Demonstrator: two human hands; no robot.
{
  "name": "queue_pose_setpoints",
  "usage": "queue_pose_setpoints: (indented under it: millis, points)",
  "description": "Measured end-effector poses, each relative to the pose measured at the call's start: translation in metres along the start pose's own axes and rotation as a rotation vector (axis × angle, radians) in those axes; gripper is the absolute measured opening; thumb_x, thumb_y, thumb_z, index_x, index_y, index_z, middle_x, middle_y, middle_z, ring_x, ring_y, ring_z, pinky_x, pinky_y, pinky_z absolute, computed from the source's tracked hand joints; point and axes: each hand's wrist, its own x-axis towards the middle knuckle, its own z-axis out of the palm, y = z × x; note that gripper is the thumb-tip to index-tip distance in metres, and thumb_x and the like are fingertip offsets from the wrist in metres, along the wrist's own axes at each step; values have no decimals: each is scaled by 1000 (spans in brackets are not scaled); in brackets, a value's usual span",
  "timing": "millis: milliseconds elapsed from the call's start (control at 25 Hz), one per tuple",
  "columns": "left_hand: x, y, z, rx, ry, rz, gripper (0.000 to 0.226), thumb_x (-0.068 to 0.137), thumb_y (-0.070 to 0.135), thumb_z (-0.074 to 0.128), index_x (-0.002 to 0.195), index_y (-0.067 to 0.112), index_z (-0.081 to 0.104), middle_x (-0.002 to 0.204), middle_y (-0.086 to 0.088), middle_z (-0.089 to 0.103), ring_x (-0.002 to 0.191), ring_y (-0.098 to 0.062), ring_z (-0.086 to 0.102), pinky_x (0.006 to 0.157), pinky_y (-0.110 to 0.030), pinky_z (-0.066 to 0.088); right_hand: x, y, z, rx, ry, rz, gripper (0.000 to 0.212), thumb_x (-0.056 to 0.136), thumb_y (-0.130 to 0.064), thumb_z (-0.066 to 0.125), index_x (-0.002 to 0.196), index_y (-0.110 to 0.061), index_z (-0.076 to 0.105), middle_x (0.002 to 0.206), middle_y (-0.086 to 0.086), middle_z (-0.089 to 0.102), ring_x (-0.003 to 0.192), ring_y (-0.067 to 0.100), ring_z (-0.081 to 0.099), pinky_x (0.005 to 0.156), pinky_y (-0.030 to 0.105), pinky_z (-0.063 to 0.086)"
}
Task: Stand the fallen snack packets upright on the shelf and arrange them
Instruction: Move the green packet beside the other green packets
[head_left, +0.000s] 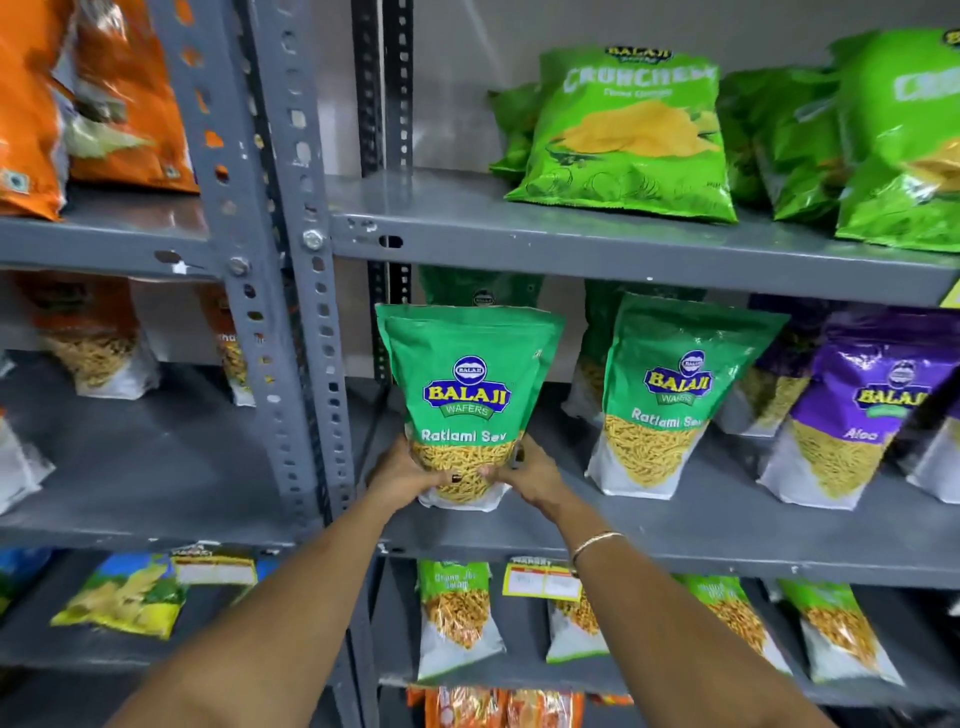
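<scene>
A green Ratlami Sev packet (470, 384) stands upright at the left end of the middle grey shelf (675, 535). My left hand (402, 475) grips its lower left side and my right hand (530, 475) grips its lower right side, thumbs across the clear window. Another green packet (480, 291) stands behind it, mostly hidden. A second Ratlami Sev packet (670, 395) stands upright to the right, with one more behind it. Purple Aloo packets (852, 410) stand further right.
A slotted grey upright post (311, 312) rises just left of the held packet. Green Crunchem bags (628, 135) lean on the shelf above. Orange bags (78, 104) fill the upper left bay. Small packets (457, 618) and a yellow price tag (543, 581) are below.
</scene>
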Motion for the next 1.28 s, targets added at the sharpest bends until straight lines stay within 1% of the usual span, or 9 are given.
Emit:
queue_pose_setpoints:
  millis: [120, 400, 600, 680, 840, 960, 1040, 1120, 1280]
  points:
    - [-18, -2, 0, 55, 7, -20, 77, 59, 20, 87, 125, 9, 49, 128, -12, 63, 117, -27, 59, 103, -43, 46, -13, 5, -3, -98, -6, -18, 70, 74, -25, 77, 134, -10, 45, 137, 11, 55, 126, 31, 51, 102, 41, 44]
    - [-44, 1, 3, 191, 56, -50, 79, 60, 30, 86, 127, 12, 49, 132, -11, 60, 121, -28, 56, 100, -36, 44, -32, 12, -6, -79, -18, -40, 69, 71, -24, 80, 131, -10, 49, 136, 11, 57, 127, 31, 51, 105, 48, 44]
    - [-49, 5, 1, 153, -1, -82, 83, 64, 23, 84, 133, 9, 41, 138, -13, 53, 128, -28, 50, 108, -38, 40, -33, 12, -4, -44, -44, -28, 69, 74, -21, 78, 133, -9, 45, 139, 13, 54, 130, 30, 48, 110, 48, 38]
    - [-51, 10, -1, 180, -107, -147, 86, 67, 21, 82, 137, 6, 34, 142, -14, 47, 131, -28, 45, 110, -38, 38, -33, 12, -6, -3, -105, -29, 73, 75, -17, 77, 137, -6, 39, 142, 15, 50, 134, 32, 43, 113, 49, 34]
    - [-55, 43, -1, 733, -466, -446, 70, 84, 38, 63, 139, 3, 37, 145, -14, 45, 127, -27, 52, 97, -32, 47, -34, 22, -35, -106, -47, 49, 101, 77, -33, 74, 148, 0, 10, 156, 17, 24, 143, 32, 27, 114, 41, 30]
    - [-56, 77, 30, 812, -691, -672, 72, 89, 47, 51, 140, -2, 33, 146, -16, 43, 133, -29, 47, 104, -40, 42, -31, 48, -91, -220, 118, 78, 88, 80, -32, 71, 144, 4, 22, 151, 19, 35, 137, 34, 36, 109, 39, 35]
    - [-52, 98, 69, 784, -722, -611, 71, 88, 50, 49, 136, 0, 36, 141, -17, 48, 132, -31, 47, 102, -44, 42, -25, 68, -137, -232, 195, 120, 73, 84, -27, 68, 139, 4, 30, 145, 20, 43, 131, 36, 43, 106, 40, 38]
    - [-42, 111, 116, 642, -654, -456, 72, 87, 51, 51, 136, 0, 37, 140, -16, 47, 131, -31, 48, 101, -44, 44, -13, 90, -179, -186, 246, 165, 72, 84, -23, 67, 138, 5, 30, 144, 22, 42, 131, 36, 43, 105, 40, 39]
    - [-3, 122, 204, 85, -293, -153, 83, 85, 25, 65, 148, 1, 17, 155, -13, 27, 140, -27, 33, 110, -36, 37, 28, 128, -241, 67, 143, 125, 83, 76, -13, 76, 140, -1, 24, 154, 22, 25, 143, 34, 27, 117, 47, 28]
